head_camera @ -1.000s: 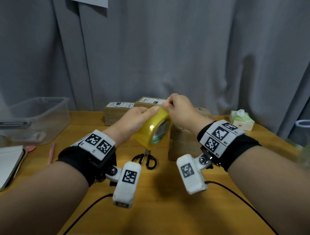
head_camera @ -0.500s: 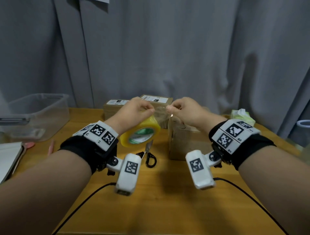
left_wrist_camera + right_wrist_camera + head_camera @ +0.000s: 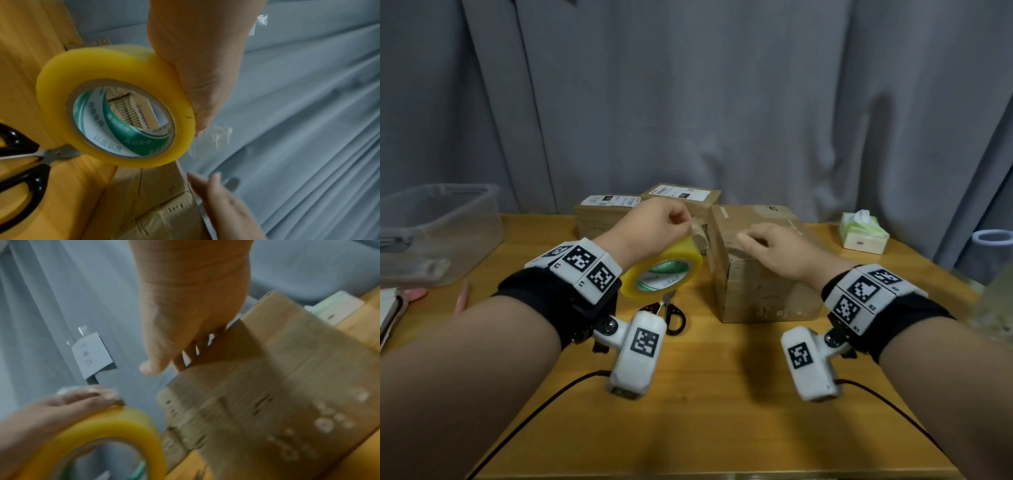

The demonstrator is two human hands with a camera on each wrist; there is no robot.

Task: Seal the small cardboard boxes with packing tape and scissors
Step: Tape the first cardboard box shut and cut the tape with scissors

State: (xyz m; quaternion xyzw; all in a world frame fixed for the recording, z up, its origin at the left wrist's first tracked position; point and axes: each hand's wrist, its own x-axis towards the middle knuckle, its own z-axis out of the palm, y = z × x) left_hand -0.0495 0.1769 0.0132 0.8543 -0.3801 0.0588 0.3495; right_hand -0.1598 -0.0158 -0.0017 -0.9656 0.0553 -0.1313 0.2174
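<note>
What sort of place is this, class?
Probably a home desk used for packing parcels: labelled cardboard boxes on a wooden table before a grey curtain, plus a tissue pack.

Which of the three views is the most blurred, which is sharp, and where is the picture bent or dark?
Right wrist view: heavy motion blur on the cardboard box and tape roll. Left wrist view: the roll's core print is sharp, the right hand below is smeared. Head view: mostly sharp and evenly lit, the table edges bend from the wide lens, the corners darken.
</note>
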